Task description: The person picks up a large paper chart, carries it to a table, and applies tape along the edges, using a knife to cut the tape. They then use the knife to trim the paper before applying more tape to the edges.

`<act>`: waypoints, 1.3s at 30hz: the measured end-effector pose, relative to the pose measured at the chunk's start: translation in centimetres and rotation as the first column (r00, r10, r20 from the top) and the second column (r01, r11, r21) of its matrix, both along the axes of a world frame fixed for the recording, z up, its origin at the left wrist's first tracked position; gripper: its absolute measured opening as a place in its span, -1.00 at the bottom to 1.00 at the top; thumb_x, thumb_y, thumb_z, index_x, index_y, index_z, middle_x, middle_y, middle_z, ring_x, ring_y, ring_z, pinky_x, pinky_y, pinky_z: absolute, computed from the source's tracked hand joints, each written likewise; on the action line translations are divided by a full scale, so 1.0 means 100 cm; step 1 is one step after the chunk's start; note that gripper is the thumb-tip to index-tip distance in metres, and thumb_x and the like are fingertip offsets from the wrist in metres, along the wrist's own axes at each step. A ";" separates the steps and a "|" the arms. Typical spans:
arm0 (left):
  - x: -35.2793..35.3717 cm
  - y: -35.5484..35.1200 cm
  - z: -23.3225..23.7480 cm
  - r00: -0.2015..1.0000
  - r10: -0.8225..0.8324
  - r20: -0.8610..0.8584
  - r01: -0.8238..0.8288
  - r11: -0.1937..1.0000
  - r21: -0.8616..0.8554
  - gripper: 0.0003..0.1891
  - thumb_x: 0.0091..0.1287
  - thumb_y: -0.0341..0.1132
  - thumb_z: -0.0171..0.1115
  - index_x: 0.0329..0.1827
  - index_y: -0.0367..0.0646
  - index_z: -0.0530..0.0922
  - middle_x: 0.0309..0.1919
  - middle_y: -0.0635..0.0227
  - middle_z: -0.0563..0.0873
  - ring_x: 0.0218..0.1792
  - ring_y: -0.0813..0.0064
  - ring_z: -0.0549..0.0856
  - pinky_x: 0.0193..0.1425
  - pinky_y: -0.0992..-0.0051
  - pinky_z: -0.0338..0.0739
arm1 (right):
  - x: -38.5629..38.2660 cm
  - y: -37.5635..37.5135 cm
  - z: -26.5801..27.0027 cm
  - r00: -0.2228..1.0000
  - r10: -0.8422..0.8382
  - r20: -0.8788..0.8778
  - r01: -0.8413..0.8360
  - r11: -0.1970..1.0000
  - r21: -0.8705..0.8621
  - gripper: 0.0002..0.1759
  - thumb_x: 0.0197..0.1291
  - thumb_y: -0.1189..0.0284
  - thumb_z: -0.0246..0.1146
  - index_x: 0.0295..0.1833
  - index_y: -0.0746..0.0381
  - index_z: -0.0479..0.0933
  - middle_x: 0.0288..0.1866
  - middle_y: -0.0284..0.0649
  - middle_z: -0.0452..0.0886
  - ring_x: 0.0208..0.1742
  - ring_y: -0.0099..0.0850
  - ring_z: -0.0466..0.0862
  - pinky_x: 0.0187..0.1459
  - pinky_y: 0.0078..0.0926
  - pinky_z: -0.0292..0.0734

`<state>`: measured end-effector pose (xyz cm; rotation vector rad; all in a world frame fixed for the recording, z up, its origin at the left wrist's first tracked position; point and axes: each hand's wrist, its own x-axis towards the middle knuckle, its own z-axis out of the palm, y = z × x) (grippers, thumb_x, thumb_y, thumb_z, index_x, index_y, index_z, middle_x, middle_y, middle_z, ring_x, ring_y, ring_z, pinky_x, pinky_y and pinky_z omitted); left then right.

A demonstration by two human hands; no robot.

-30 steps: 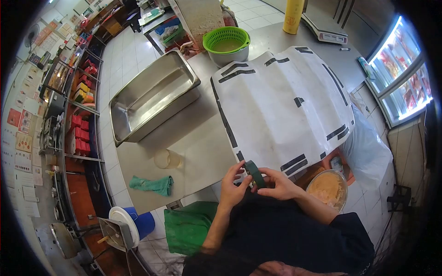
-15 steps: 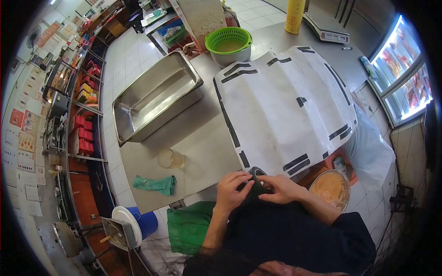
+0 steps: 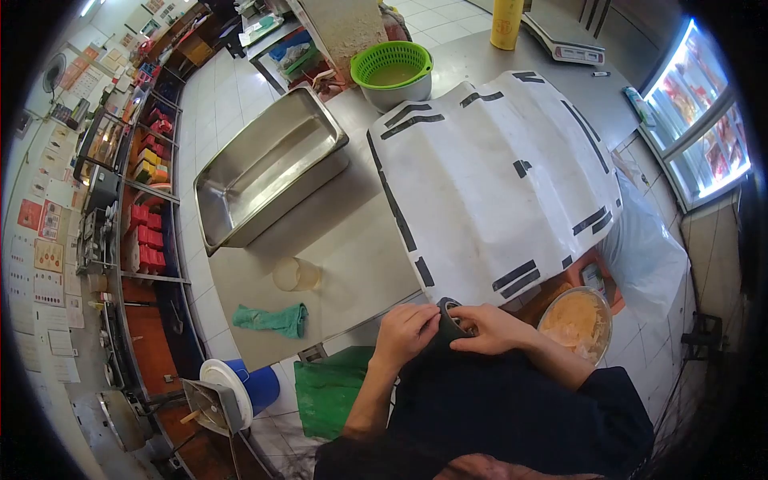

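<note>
A roll of black tape [image 3: 450, 318] is held close to my body, just off the table's near edge. My right hand [image 3: 490, 330] grips the roll from the right, with fingers at its ring opening. At the roll's left rim, my left hand [image 3: 406, 330] is closed, its thumb and fingertips pinched together on the tape; whether a loose end is lifted is too small to tell. Beyond both hands a white sheet [image 3: 480, 192] with black tape strips along its edges and one near its middle lies on the steel table [image 3: 352, 264].
On the table are a deep steel pan [image 3: 272, 168], a cup [image 3: 296, 274], a green cloth [image 3: 270, 320], a green colander [image 3: 392, 68] in a bowl, a yellow cylinder [image 3: 506, 24] and a scale [image 3: 564, 36]. A bowl of orange-tan food [image 3: 578, 324] stands low at right.
My head view has shifted slightly. The tape roll has turned a little in my hands, and my left fingertips have closed together at its rim.
</note>
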<state>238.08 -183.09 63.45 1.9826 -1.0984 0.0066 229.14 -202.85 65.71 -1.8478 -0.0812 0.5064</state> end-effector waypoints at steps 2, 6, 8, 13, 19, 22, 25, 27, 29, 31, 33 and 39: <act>0.000 0.001 -0.001 1.000 -0.006 -0.028 0.007 1.000 0.012 -0.85 0.08 -0.49 0.35 -0.27 -0.21 0.64 -0.32 0.25 0.74 -0.34 0.26 0.71 -0.26 0.37 0.57 | 0.000 -0.001 0.000 0.999 0.007 -0.039 -0.006 1.000 0.013 -0.39 0.08 0.39 0.38 0.23 0.34 0.38 -0.31 -0.07 0.71 -0.42 -0.46 0.62 -0.33 -0.51 0.51; 0.000 0.002 -0.002 0.989 -0.001 -0.149 -0.002 1.000 -0.016 -0.86 0.09 -0.49 0.36 -0.27 -0.22 0.64 -0.30 0.22 0.73 -0.30 0.25 0.72 -0.19 0.38 0.59 | -0.002 -0.001 -0.001 0.998 0.001 -0.058 0.003 0.998 0.066 -0.40 0.09 0.40 0.37 0.23 0.35 0.38 -0.30 -0.07 0.71 -0.40 -0.48 0.61 -0.32 -0.53 0.50; 0.001 0.003 0.003 0.977 -0.013 -0.213 0.011 1.000 -0.013 -0.86 0.10 -0.49 0.36 -0.27 -0.22 0.64 -0.29 0.21 0.73 -0.28 0.24 0.72 -0.17 0.38 0.60 | -0.001 -0.001 0.001 0.998 0.004 -0.059 0.000 0.998 0.061 -0.41 0.10 0.39 0.37 0.23 0.35 0.38 -0.29 -0.06 0.71 -0.40 -0.47 0.61 -0.31 -0.52 0.50; 0.003 0.004 0.005 0.968 -0.030 -0.247 0.029 1.000 -0.009 -0.86 0.11 -0.42 0.36 -0.28 -0.21 0.64 -0.32 0.22 0.72 -0.30 0.21 0.69 -0.20 0.36 0.57 | -0.002 0.001 -0.005 0.999 0.023 -0.037 -0.022 0.999 0.040 -0.41 0.11 0.36 0.37 0.21 0.36 0.38 -0.29 -0.04 0.71 -0.41 -0.42 0.61 -0.32 -0.48 0.50; -0.004 -0.001 0.000 0.997 0.007 -0.080 0.000 0.996 0.093 -0.90 0.13 -0.43 0.30 -0.30 -0.20 0.61 -0.36 0.23 0.70 -0.35 0.22 0.68 -0.25 0.34 0.57 | 0.001 0.003 -0.001 0.997 0.039 -0.066 -0.041 0.999 -0.032 -0.40 0.10 0.36 0.37 0.22 0.36 0.38 -0.30 -0.05 0.71 -0.41 -0.41 0.61 -0.32 -0.47 0.50; 0.000 0.003 -0.002 0.993 0.055 -0.101 -0.044 0.993 0.109 -0.90 0.15 -0.45 0.29 -0.28 -0.19 0.61 -0.38 0.22 0.69 -0.37 0.26 0.69 -0.27 0.35 0.57 | 0.000 0.004 -0.010 1.000 0.018 -0.022 -0.018 1.000 -0.018 -0.39 0.08 0.37 0.37 0.23 0.34 0.38 -0.31 -0.06 0.70 -0.42 -0.38 0.62 -0.31 -0.46 0.50; 0.006 0.010 -0.001 0.966 0.143 -0.215 -0.114 0.983 0.141 -0.90 0.19 -0.44 0.26 -0.25 -0.20 0.59 -0.39 0.21 0.68 -0.37 0.25 0.69 -0.27 0.36 0.56 | 0.000 0.002 -0.002 0.999 0.019 0.036 -0.018 0.999 -0.039 -0.42 0.07 0.38 0.37 0.21 0.32 0.41 -0.33 -0.07 0.68 -0.41 -0.33 0.63 -0.27 -0.44 0.52; 0.015 0.021 -0.001 0.937 0.219 -0.273 -0.183 0.971 0.153 -0.91 0.22 -0.42 0.23 -0.24 -0.20 0.58 -0.38 0.20 0.68 -0.36 0.24 0.69 -0.26 0.35 0.56 | 0.001 -0.003 0.003 0.995 0.060 0.082 -0.059 0.998 -0.021 -0.46 0.07 0.40 0.37 0.19 0.30 0.45 -0.33 -0.08 0.67 -0.37 -0.28 0.64 -0.24 -0.42 0.52; 0.029 0.033 -0.001 0.929 0.273 -0.250 -0.241 0.959 0.151 -0.91 0.26 -0.41 0.22 -0.23 -0.21 0.57 -0.38 0.19 0.67 -0.37 0.27 0.69 -0.28 0.37 0.55 | 0.000 -0.013 0.002 0.982 0.127 0.140 -0.135 0.989 0.054 -0.50 0.07 0.43 0.37 0.15 0.29 0.48 -0.30 -0.09 0.65 -0.31 -0.24 0.65 -0.20 -0.41 0.53; 0.043 0.045 -0.006 0.916 0.314 -0.250 -0.289 0.948 0.133 -0.91 0.28 -0.41 0.20 -0.22 -0.22 0.56 -0.39 0.19 0.67 -0.39 0.27 0.68 -0.30 0.39 0.55 | -0.002 -0.023 0.000 0.969 0.198 0.146 -0.208 0.976 0.063 -0.56 0.07 0.44 0.37 0.10 0.28 0.52 -0.22 -0.09 0.64 -0.16 -0.26 0.63 -0.12 -0.42 0.51; 0.055 0.058 -0.017 0.898 0.345 -0.272 -0.330 0.939 0.099 -0.91 0.29 -0.42 0.19 -0.22 -0.24 0.56 -0.39 0.20 0.66 -0.41 0.23 0.67 -0.33 0.40 0.54 | -0.003 -0.032 -0.004 0.946 0.263 0.191 -0.275 0.961 0.040 -0.62 0.08 0.45 0.37 0.05 0.26 0.56 -0.10 -0.10 0.61 -0.03 -0.27 0.60 -0.03 -0.42 0.49; 0.064 0.070 -0.017 0.826 0.354 -0.438 -0.380 0.924 0.031 -0.92 0.38 -0.44 0.11 -0.18 -0.25 0.53 -0.49 0.27 0.64 -0.57 0.57 0.55 -0.48 0.54 0.43 | -0.009 -0.033 0.002 0.953 0.113 0.279 -0.160 0.976 0.151 -0.78 0.13 0.42 0.36 -0.12 0.22 0.58 0.34 -0.06 0.31 0.16 -0.22 0.50 0.13 -0.32 0.41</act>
